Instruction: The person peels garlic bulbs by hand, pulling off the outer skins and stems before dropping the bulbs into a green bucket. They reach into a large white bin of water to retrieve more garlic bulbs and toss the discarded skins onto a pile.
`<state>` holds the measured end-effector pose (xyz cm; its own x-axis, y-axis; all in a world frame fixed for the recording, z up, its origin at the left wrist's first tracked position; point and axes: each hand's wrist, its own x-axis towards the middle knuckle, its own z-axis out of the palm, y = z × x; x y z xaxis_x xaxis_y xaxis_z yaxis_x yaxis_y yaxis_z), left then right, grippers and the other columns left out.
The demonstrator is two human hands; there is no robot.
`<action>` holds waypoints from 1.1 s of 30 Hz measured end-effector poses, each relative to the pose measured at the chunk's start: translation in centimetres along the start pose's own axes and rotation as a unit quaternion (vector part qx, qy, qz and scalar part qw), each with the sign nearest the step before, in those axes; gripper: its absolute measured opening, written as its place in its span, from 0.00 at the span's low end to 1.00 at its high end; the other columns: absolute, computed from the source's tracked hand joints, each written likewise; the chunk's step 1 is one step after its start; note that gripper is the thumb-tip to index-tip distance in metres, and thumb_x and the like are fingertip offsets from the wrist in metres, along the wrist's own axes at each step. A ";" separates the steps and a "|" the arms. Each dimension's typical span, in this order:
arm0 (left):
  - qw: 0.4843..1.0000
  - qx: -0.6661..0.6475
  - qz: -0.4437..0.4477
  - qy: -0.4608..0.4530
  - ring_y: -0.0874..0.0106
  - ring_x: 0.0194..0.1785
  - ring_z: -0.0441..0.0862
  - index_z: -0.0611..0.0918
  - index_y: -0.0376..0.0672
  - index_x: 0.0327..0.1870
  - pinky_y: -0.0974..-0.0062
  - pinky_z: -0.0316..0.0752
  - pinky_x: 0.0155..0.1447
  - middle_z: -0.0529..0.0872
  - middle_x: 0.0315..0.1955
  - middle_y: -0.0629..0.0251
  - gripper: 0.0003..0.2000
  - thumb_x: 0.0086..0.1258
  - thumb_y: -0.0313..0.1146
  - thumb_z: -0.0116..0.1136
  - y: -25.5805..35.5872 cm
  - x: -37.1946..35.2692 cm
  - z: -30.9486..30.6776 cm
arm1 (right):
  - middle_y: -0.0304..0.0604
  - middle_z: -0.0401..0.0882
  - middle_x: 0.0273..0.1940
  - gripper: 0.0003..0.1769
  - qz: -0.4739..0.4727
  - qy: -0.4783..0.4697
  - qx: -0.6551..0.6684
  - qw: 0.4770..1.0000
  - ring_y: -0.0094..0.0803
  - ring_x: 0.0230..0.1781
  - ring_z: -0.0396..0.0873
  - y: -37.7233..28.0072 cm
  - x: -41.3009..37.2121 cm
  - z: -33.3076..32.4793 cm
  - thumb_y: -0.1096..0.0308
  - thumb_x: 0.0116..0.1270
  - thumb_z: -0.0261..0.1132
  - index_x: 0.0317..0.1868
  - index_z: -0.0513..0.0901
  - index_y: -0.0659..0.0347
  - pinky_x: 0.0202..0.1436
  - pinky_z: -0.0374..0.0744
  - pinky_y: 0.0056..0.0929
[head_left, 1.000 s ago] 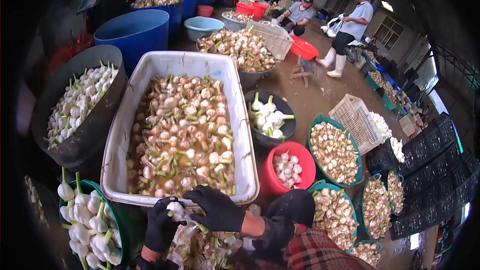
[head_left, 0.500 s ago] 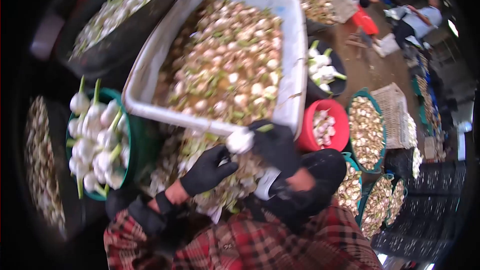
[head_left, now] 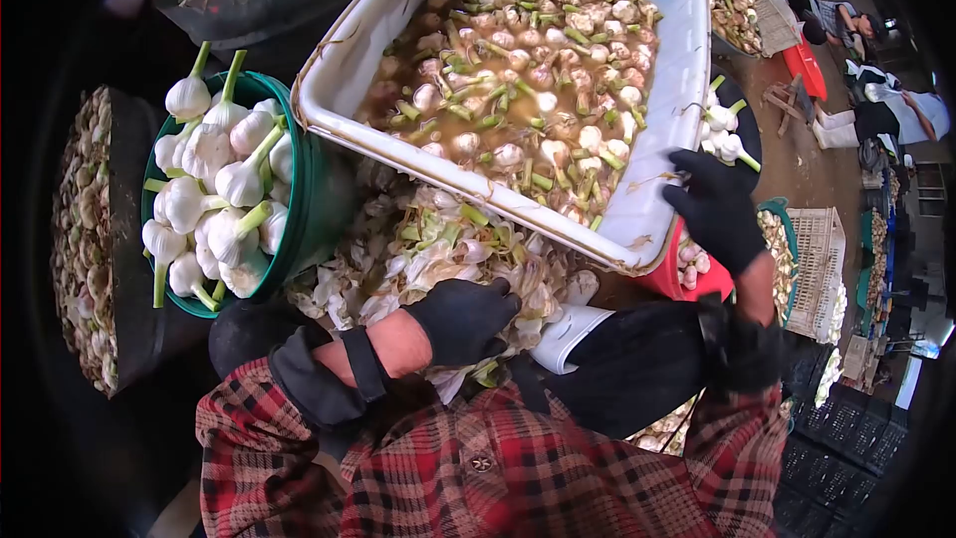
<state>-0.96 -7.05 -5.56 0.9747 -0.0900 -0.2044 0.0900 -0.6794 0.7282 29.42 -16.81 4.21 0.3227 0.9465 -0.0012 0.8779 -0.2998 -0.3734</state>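
My left hand [head_left: 463,322], in a black glove, is over a heap of garlic skins and stem scraps [head_left: 448,249]. Its fingers are curled in, and whatever they may hold is hidden. My right hand [head_left: 715,204], also gloved in black, is at the right rim of a white tub [head_left: 682,70], above a red bucket [head_left: 687,284]. Thumb and fingers stand apart with nothing visible between them. Garlic bulbs with cut green stems [head_left: 508,90] lie in brownish water in the tub. Just beyond my right hand, a dark bucket [head_left: 745,100] holds cleaned white garlic bulbs [head_left: 725,125].
A green bucket [head_left: 309,179] piled with white garlic [head_left: 224,179] stands left of the tub. Dark containers of garlic [head_left: 85,239] line the far left. A wicker basket [head_left: 819,269] and a wooden stool [head_left: 792,105] are at the right. A person [head_left: 896,110] sits farther back.
The white garlic bulb no longer shows in my right hand, which has moved right to the tub's rim and opened. My left hand has moved slightly right. The view has shifted.
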 end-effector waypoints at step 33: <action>0.994 0.096 0.025 0.047 0.58 0.34 0.83 0.78 0.36 0.39 0.62 0.77 0.36 0.80 0.31 0.56 0.13 0.53 0.32 0.58 -0.4 -0.4 2.2 | 0.47 0.79 0.50 0.18 -0.176 -0.131 -0.064 0.974 0.47 0.48 0.79 0.8 13.2 14.6 0.74 0.58 0.59 0.49 0.83 0.51 0.48 0.79 0.44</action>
<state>-1.85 -8.36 -7.21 0.9927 -0.0652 -0.1017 0.0083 -0.8028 0.5961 29.22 -2.86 -9.65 -0.0920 0.9863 -0.1369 0.9603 0.0515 -0.2741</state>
